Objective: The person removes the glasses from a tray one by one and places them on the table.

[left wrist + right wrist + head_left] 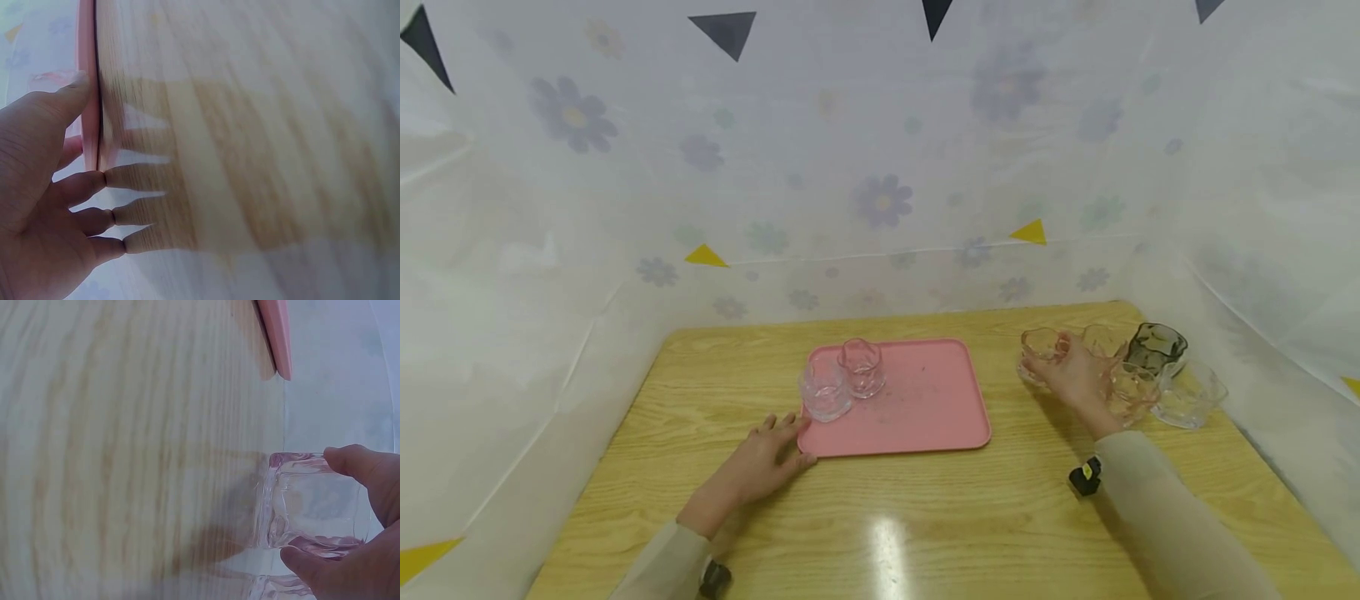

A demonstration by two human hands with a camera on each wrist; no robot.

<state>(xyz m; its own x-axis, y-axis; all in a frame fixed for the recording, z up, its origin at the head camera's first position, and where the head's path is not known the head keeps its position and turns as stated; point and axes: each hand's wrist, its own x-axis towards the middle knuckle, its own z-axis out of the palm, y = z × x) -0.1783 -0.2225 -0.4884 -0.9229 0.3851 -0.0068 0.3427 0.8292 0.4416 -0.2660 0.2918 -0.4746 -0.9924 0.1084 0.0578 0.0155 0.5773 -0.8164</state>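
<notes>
Yellow wood-grain surface (887,492) underlay everything. Loosely spread, the left hand (756,467) touched the pink rectangular plastic-looking tray (932,417); a shove could jostle its two see-through wavy glasses (827,393). Farther right, the right hand (1077,379) pinched a pink-tinted glass cup (315,503); poor clearance, hard to judge, risked clinking neighbouring tinted cups (1131,393).

The place looks like a makeshift booth: pale flower-printed sheeting (820,142) hangs beyond the fingers (81,189) and closes in to their left and right, yellow triangles (705,256) and dark triangles (727,33) dot it, and a wood-grain table (955,517) spreads beneath the fingers.
</notes>
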